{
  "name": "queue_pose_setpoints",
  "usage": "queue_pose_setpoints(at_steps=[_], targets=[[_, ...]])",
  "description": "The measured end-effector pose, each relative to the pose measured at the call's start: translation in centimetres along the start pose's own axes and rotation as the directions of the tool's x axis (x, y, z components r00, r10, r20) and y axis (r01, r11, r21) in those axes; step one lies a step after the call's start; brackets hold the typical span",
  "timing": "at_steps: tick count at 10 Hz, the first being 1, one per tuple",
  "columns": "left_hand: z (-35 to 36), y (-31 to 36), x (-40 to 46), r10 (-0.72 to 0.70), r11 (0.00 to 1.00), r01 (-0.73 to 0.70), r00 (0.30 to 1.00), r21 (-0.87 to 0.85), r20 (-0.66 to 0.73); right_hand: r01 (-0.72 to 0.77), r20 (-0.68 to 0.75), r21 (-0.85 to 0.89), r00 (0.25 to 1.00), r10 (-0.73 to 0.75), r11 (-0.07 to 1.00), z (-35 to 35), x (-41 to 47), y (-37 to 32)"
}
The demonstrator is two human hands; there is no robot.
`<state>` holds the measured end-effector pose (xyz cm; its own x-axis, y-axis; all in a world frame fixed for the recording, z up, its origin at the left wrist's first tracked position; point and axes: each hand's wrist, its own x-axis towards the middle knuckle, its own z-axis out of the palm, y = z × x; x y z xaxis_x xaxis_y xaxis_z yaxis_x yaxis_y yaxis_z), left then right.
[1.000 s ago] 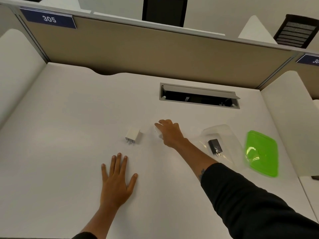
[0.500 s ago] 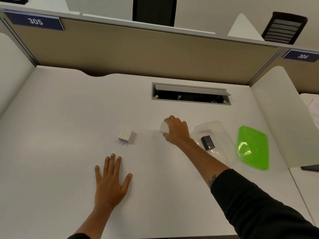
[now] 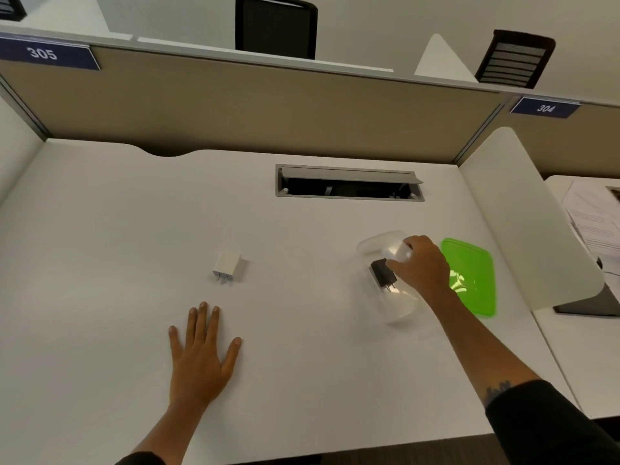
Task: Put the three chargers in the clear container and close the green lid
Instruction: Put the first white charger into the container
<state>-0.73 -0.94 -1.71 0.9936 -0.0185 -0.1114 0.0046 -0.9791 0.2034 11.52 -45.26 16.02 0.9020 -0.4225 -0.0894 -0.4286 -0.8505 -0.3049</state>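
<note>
A clear container [image 3: 399,305] sits on the white desk at the right, with a black charger [image 3: 381,272] inside it. My right hand [image 3: 423,267] hovers over the container, shut on a white charger [image 3: 397,254] that shows between the fingers. The green lid [image 3: 471,275] lies flat just right of the container. A second white charger [image 3: 227,266] lies alone on the desk, prongs toward me, at centre left. My left hand [image 3: 200,355] rests flat on the desk below it, fingers spread, holding nothing.
A grey cable slot [image 3: 349,182] is open in the desk behind the container. A tan partition [image 3: 235,105] closes the back. A white side divider [image 3: 523,223] stands right of the lid, with papers [image 3: 593,223] on the neighbouring desk beyond.
My right hand picked up the white charger from the middle of the desk and carried it right, over the clear container. My left hand stayed flat.
</note>
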Motion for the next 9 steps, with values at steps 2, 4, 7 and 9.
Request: queue_pose_setpoints(at_steps=[2, 4, 7, 9], targets=[[-0.2, 0.1, -0.1, -0.004, 1.0, 0.004, 1.0, 0.007, 0.004, -0.08, 0.117, -0.045, 0.99, 0.085, 0.996, 1.1, -2.1, 2.9], [-0.3, 0.1, -0.1, -0.002, 1.0, 0.002, 1.0, 0.0, 0.007, -0.102, 0.191, -0.093, 0.974, 0.118, 0.99, 2.5, -3.4, 3.2], [-0.3, 0.2, -0.1, -0.002, 1.0, 0.002, 1.0, -0.008, 0.006, -0.166, 0.219, -0.21, 0.952, 0.211, 0.963, 3.0, -3.6, 2.8], [-0.1, 0.0, -0.1, -0.002, 1.0, 0.002, 1.0, -0.009, 0.005, -0.207, 0.211, -0.239, 0.942, 0.259, 0.949, 3.0, -3.7, 2.0]])
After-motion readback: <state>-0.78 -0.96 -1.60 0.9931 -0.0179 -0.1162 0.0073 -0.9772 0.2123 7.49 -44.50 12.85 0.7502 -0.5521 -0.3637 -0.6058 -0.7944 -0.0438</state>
